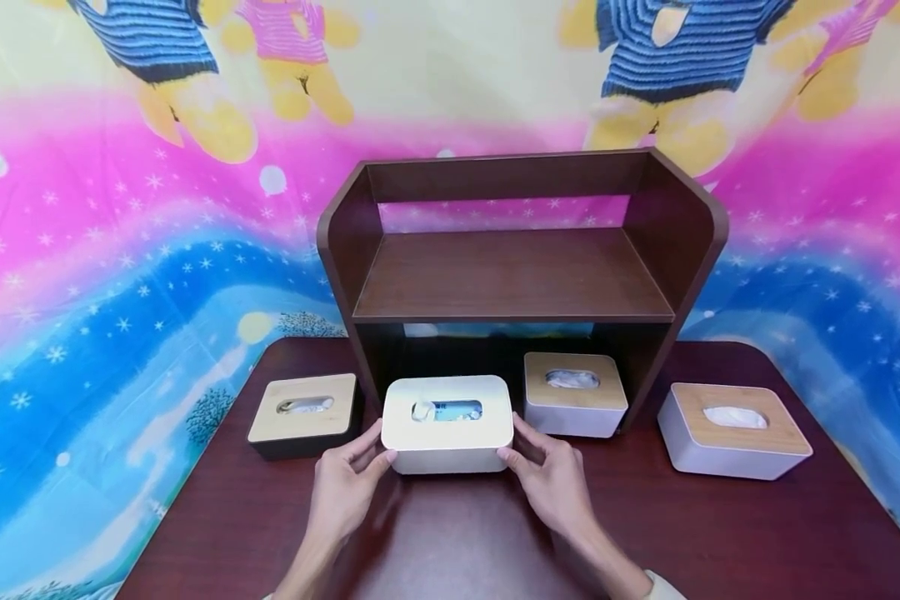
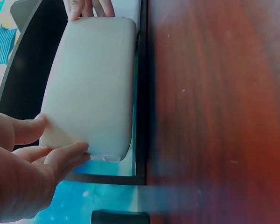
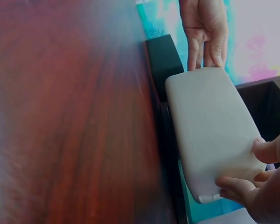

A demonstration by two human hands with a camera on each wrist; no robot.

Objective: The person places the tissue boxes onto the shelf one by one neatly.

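A white tissue box (image 1: 447, 461) with a pale lid is held between both hands, in front of the shelf's lower compartment. Through the lid's oval slot a blue-printed packet shows. My left hand (image 1: 342, 490) grips its left end, thumb at the front corner and fingers along the side; in the left wrist view the hand (image 2: 25, 172) presses the same end. The right hand (image 1: 552, 483) grips the right end in the same way, as the right wrist view of that hand (image 3: 268, 182) shows. In the wrist views the box (image 2: 91, 84) appears raised off the table.
A dark brown two-level shelf (image 1: 513, 275) stands on the reddish-brown table (image 1: 465, 550). A white tissue box with a wooden lid (image 1: 574, 396) sits at the lower compartment's right. Another wooden-lidded box (image 1: 735, 429) stands right of the shelf, and a black one (image 1: 303, 417) left.
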